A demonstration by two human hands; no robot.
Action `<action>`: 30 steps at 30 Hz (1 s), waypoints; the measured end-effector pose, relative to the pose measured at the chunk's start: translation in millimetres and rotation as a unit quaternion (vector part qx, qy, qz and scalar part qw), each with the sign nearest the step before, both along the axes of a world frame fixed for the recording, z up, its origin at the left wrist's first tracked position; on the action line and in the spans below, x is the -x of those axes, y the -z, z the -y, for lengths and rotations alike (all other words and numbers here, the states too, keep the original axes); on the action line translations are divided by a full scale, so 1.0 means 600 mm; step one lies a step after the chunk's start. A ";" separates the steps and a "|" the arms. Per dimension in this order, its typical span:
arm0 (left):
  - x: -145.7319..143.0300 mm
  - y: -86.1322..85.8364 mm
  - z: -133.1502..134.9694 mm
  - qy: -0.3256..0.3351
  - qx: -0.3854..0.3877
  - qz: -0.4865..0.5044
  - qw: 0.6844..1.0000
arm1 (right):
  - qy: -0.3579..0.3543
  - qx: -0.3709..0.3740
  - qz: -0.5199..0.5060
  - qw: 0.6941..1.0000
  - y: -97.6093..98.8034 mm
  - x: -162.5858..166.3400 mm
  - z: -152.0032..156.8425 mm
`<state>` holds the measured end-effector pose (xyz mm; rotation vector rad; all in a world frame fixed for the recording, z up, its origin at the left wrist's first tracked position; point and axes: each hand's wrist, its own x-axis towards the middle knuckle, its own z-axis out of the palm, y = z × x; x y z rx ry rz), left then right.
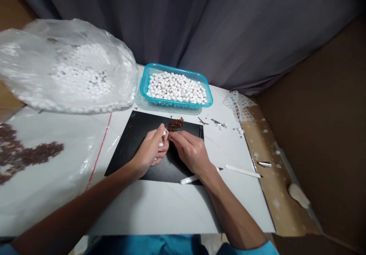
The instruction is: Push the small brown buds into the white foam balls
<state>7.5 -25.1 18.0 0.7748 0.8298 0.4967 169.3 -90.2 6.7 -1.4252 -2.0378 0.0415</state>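
Desk [160,209] crowded at left by plastic bag [82,77] | white balls [161,145] grasped by left hand [151,146] over black mat [126,140], open strip nearside | right hand [191,148] pinched alongside, contents cannot be told | right desk edge reached by white pen [243,170]

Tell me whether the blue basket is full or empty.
Mostly full: white balls spread from end to end of the blue basket, packed close together, with its back wall showing above them.
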 end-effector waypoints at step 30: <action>0.002 -0.007 0.006 0.098 0.002 0.030 0.995 | 0.013 0.018 -0.172 0.985 -0.040 -0.022 -0.001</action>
